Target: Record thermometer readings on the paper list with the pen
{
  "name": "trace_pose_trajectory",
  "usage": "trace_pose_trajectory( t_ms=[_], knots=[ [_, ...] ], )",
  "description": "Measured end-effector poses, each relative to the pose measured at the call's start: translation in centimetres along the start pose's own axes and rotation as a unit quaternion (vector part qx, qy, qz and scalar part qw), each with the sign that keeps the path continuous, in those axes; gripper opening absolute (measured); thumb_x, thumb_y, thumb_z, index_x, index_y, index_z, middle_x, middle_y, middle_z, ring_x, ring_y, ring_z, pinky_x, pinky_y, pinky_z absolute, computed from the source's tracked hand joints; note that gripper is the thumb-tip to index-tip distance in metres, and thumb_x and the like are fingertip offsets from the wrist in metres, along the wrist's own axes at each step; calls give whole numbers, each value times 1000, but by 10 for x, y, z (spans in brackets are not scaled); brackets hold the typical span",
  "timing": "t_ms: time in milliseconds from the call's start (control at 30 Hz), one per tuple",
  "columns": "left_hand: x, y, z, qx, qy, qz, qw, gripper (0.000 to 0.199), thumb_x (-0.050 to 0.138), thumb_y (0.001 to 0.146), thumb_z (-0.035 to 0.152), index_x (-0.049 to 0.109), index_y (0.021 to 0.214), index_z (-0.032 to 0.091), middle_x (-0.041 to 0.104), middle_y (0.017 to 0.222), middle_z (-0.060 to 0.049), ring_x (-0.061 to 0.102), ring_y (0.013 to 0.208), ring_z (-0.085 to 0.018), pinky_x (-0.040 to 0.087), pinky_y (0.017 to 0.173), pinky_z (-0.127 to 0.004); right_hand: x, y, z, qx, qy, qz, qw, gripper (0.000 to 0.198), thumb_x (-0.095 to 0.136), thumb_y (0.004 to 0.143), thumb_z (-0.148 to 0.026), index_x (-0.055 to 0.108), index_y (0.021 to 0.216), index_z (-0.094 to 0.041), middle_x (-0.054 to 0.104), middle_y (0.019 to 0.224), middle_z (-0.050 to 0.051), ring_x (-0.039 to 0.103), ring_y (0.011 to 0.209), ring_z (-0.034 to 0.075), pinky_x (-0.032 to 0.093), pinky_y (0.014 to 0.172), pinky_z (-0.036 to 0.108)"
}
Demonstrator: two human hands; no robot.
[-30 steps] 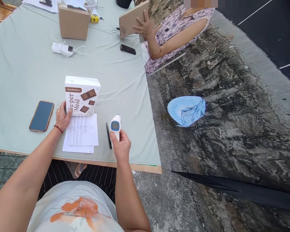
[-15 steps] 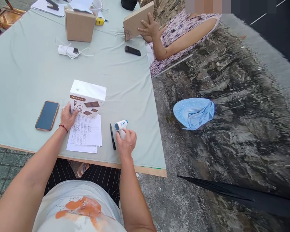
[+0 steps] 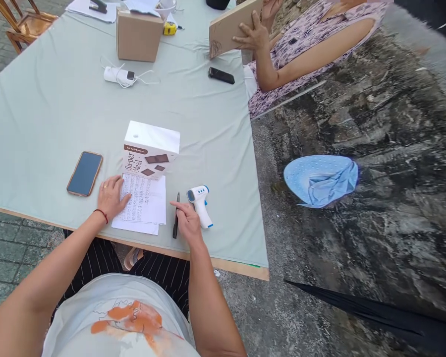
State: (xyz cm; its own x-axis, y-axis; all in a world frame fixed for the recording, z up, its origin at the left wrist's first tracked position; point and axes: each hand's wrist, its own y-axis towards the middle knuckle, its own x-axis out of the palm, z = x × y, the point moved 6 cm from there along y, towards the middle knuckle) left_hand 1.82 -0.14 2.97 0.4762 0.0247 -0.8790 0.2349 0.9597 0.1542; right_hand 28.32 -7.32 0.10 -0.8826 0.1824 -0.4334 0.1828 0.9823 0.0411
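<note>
My left hand (image 3: pixel 111 198), fingers stretched out, lies flat on the left edge of the printed sheets (image 3: pixel 148 201). Just behind it stands a white and brown "Super Meal" box (image 3: pixel 150 151), upright at the sheets' far edge. Right of the paper, my right hand (image 3: pixel 189 223) has a black pen (image 3: pixel 175 229) at its fingers, the index finger reaching across the barrel; part of the grip is hidden. A white and blue infrared thermometer (image 3: pixel 201 207) lies beside that hand, apart from it. A smartphone (image 3: pixel 84 173) rests to the left.
Farther back on the table are a white corded device (image 3: pixel 119 76), a cardboard box (image 3: pixel 139 37), a yellow tape measure (image 3: pixel 170 28) and a black object (image 3: pixel 221 75). Another person's hand (image 3: pixel 254 34) holds a brown board-like item. A blue hat (image 3: pixel 321 179) lies off the right side.
My right hand has let go of the thermometer and moved left onto the pen, which has turned slightly. My left hand has left the box and come down onto the sheets. The view has shifted.
</note>
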Motion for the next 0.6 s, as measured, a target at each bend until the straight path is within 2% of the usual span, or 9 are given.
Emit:
trace_pose_trajectory(
  t_ms=[100,167,233,300,400,467,600],
  knots=[
    [2,-19,11,28,22,-14,999,56,60,83,52,51,129,20,47,146,-18,39,139,-37,25,118,-57,8,-5,-7,13,152,-1,988,38,52,80,-32,69,112,-21,59,84,2,56,75,17,50,73,34],
    [2,-22,14,29,23,-19,999,60,62,82,54,51,130,19,45,147,-19,38,140,-38,24,118,-57,16,-9,-13,11,207,-5,978,40,63,77,-35,65,115,-22,59,85,1,57,75,16,50,72,33],
    [2,-22,15,27,20,-23,999,60,63,81,54,52,129,19,45,147,-20,37,140,-38,24,118,-57,25,-14,-20,10,212,-4,977,33,67,78,-38,66,107,-22,58,78,-1,55,70,14,48,69,31],
    [2,-20,16,29,19,-25,999,59,63,81,53,53,129,20,45,147,-19,37,140,-38,24,118,-58,31,-18,-26,10,203,11,979,25,61,85,-42,67,99,-22,54,69,-3,52,64,13,47,66,30],
    [2,-19,16,36,27,-25,999,55,63,81,52,55,126,21,45,147,-18,38,139,-38,26,116,-57,39,-22,-33,12,200,40,979,31,53,90,-46,68,100,-21,55,66,-3,53,62,13,47,66,31],
    [3,-20,17,41,34,-26,998,52,63,82,52,57,124,21,45,146,-18,38,138,-37,27,116,-56,44,-22,-34,24,200,51,978,32,53,89,-47,69,99,-20,60,70,-1,56,63,14,48,68,32],
    [4,-21,21,59,34,-35,997,56,64,81,57,59,123,20,46,146,-18,40,136,-38,27,115,-56,51,-20,-31,46,178,91,979,21,63,78,-39,66,83,-19,64,73,0,58,65,14,49,65,30]
  ],
)
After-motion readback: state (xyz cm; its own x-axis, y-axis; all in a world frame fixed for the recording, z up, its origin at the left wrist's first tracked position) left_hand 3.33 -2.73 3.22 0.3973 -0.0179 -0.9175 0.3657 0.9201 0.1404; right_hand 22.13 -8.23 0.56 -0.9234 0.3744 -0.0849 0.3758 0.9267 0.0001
